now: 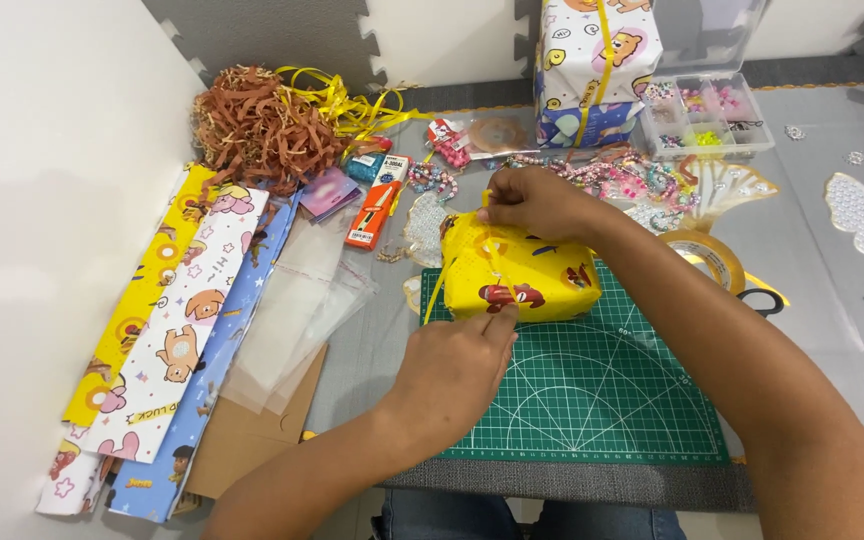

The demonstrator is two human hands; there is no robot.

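A small box wrapped in yellow cartoon paper (542, 275) lies on the far edge of a green cutting mat (602, 400). A thin yellow ribbon (493, 255) runs over the box from front to back. My left hand (452, 375) is at the near side of the box, fingers pinched on the ribbon's near end. My right hand (537, 203) rests on the far top edge of the box, pinching the ribbon's other end there.
Sheets of patterned wrapping paper (167, 340) and clear bags (297, 320) lie at left. Brown paper shred (257, 125) and loose yellow ribbon sit at the back. Wrapped boxes (597, 60), a bead organiser (707, 115), bead strings and a tape roll (707, 255) lie behind and right.
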